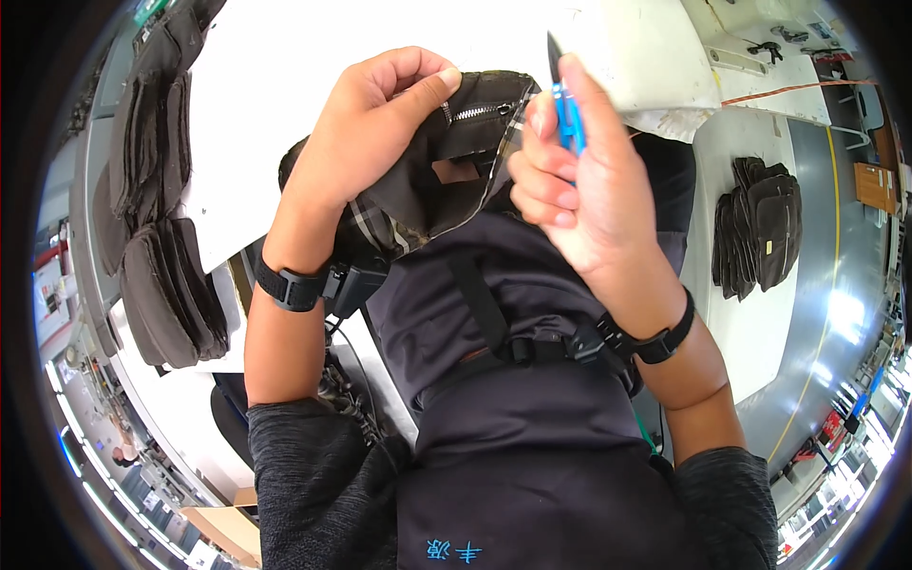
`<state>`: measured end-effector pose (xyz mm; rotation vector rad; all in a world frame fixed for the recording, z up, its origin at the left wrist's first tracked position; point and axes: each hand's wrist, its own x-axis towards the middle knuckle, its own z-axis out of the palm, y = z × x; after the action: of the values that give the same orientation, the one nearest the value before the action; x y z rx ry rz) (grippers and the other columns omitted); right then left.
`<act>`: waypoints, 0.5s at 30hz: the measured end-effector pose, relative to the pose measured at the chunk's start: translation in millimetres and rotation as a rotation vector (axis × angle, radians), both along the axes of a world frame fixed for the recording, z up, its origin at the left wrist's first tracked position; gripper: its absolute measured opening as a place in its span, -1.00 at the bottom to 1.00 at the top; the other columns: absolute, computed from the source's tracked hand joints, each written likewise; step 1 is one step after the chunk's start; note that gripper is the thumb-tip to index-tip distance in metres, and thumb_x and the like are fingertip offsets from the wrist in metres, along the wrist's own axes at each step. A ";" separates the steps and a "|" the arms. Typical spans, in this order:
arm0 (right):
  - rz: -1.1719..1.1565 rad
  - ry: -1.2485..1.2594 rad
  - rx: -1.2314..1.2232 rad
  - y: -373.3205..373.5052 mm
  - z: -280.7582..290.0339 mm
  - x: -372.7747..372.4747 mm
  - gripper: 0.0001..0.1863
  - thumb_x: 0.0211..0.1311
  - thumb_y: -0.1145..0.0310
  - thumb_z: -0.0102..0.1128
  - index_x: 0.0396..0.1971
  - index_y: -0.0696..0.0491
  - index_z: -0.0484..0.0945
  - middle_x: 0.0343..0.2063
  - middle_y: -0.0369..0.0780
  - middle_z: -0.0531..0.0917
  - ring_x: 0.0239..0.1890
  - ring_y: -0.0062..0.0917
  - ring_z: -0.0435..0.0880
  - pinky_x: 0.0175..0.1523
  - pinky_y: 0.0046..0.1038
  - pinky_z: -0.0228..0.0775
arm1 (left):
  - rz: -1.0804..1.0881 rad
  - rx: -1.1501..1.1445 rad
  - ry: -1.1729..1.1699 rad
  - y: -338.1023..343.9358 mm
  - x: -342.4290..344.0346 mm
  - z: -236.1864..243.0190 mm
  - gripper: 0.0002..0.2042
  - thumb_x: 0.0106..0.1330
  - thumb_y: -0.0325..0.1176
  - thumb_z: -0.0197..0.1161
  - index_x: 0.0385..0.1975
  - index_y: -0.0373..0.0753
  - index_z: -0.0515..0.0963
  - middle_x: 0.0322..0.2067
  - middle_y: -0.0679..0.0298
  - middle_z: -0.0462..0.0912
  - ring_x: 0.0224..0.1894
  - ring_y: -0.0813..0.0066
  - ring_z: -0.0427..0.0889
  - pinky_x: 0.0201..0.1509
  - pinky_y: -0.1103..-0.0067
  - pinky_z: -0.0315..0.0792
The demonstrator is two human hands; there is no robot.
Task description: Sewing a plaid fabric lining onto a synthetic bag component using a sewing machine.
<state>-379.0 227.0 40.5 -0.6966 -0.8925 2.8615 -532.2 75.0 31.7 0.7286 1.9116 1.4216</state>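
Note:
My left hand (375, 133) pinches the top edge of a dark brown fabric bag piece (427, 214) with a plaid lining showing, beside a silver zipper (480, 113). The piece hangs off the white table edge over my dark apron. My right hand (589, 180) is closed around a small blue-handled cutting tool (566, 119), its pointed dark blade upright. This hand is raised just right of the bag piece, beside its edge; whether it touches the fabric I cannot tell.
Piles of dark brown fabric pieces (171, 285) lie on the left. Another pile (755, 228) rests on a white surface at the right. The white table (256, 38) spans the top. A cardboard box (218, 532) is at lower left. An aisle (817, 313) with a yellow line runs along the right.

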 end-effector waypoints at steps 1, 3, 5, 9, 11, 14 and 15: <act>-0.059 -0.030 0.195 1.4 7.9 1.5 -0.54 0.53 -0.10 0.22 -0.39 0.01 0.52 -0.74 -0.47 0.25 -0.73 -0.78 0.18 -0.64 -0.63 -0.05 | -0.002 0.002 0.000 1.2 3.0 1.9 -0.83 0.55 -0.33 0.30 -0.15 -0.32 0.65 -0.31 0.48 0.68 -0.26 0.79 0.58 -0.13 0.75 0.47; -0.191 -0.005 0.935 14.7 9.8 -8.2 -0.66 0.41 0.13 0.40 -0.18 0.15 0.65 -0.69 -0.41 0.48 -0.65 -0.79 0.43 -0.57 -0.66 0.18 | -0.020 -0.066 0.099 4.6 11.0 9.6 -0.87 0.52 -0.39 0.33 -0.15 -0.32 0.65 -0.32 0.45 0.70 -0.25 0.78 0.59 -0.14 0.73 0.50; 0.020 0.035 1.385 36.3 -3.9 -15.5 -0.69 0.38 0.21 0.40 -0.20 0.20 0.69 -0.68 -0.35 0.52 -0.59 -0.77 0.47 -0.51 -0.61 0.26 | -0.039 -0.111 0.150 3.2 16.4 17.5 -0.89 0.50 -0.41 0.34 -0.17 -0.32 0.63 -0.26 0.41 0.72 -0.24 0.76 0.61 -0.13 0.72 0.51; 0.224 0.090 1.222 39.6 -9.9 -20.2 -0.72 0.35 0.26 0.40 -0.33 0.23 0.69 -0.68 -0.33 0.52 -0.57 -0.75 0.44 -0.47 -0.53 0.28 | -0.033 -0.023 0.318 -0.2 18.4 19.3 -0.92 0.48 -0.46 0.34 -0.24 -0.29 0.58 -0.05 0.30 0.72 -0.23 0.71 0.64 -0.09 0.70 0.54; 0.155 0.136 1.282 44.1 -7.2 -17.0 -0.70 0.37 0.27 0.37 -0.40 0.25 0.67 -0.67 -0.34 0.52 -0.57 -0.75 0.39 -0.46 -0.49 0.28 | -0.014 0.004 0.249 -5.5 17.1 29.7 -0.92 0.48 -0.47 0.34 -0.26 -0.28 0.57 0.00 0.29 0.71 -0.21 0.70 0.64 -0.06 0.70 0.54; 0.171 0.098 1.213 38.6 -1.8 -16.4 -0.72 0.37 0.29 0.35 -0.39 0.25 0.66 -0.67 -0.34 0.51 -0.58 -0.75 0.37 -0.47 -0.49 0.28 | 0.019 0.047 0.150 -12.2 16.3 38.5 -0.91 0.48 -0.50 0.32 -0.28 -0.28 0.56 0.04 0.28 0.70 -0.18 0.70 0.64 -0.02 0.70 0.53; 0.164 0.101 1.210 36.6 -2.4 -17.7 -0.72 0.37 0.29 0.35 -0.39 0.25 0.66 -0.67 -0.34 0.51 -0.58 -0.75 0.37 -0.47 -0.49 0.28 | 0.042 0.067 0.126 -13.3 15.5 41.3 -0.92 0.48 -0.51 0.31 -0.28 -0.28 0.56 0.03 0.29 0.70 -0.16 0.72 0.63 0.00 0.70 0.52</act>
<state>-396.7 263.5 38.0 -0.2980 -2.3124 1.8035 -516.6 61.6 73.0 0.8315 1.9935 1.5032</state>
